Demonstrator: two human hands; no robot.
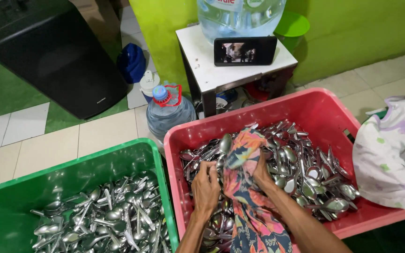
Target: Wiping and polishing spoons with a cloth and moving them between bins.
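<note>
Red plastic crate (315,110) on the tiled floor (48,145), heaped with loose steel spoons (305,175); green plastic crate (71,171) just left of it, touching, with its own layer of spoons. Black bin (52,51) far left; small white surface (202,58) behind carries a big clear water jug (240,16) and a phone (244,50) propped on its side; a smaller water bottle with blue cap (168,110) stands on the floor beside it. Pale floral cloth (390,150) lies at the right crate edge. Multicoloured patterned cloth (242,197) runs from bottom of view up into the red crate, bunched around one spoon (225,143) whose bowl sticks up above the heap. Right hand (262,171) closed on the cloth, wrapping it around the spoon; left hand (206,185) curled, fingers gripping spoon handles at the heap, just beside the cloth. Judgement: wipe goes best with cloth fully enclosing bowl and handle, one spoon at a time, other hand steadying the bundle. Spoon looks shiny, plain steel, bowl tilted upward.
</note>
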